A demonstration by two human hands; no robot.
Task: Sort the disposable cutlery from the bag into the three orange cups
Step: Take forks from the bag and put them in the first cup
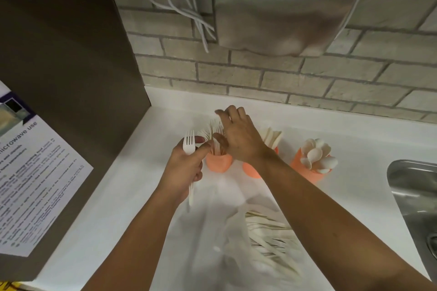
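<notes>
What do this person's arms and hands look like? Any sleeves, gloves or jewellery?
Both arms are bare as far as the picture shows: no sleeves in view. The left hand and right hand wear no gloves, and no watch, bracelet or ring is visible. Fingernails look short and plain.

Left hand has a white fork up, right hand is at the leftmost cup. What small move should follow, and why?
Probably drop the fork from the left hand handle-first into the left cup. That cup already holds forks, tines up; the right hand is spread against them, seemingly making room. The spoon cup would be the wrong one.
</notes>
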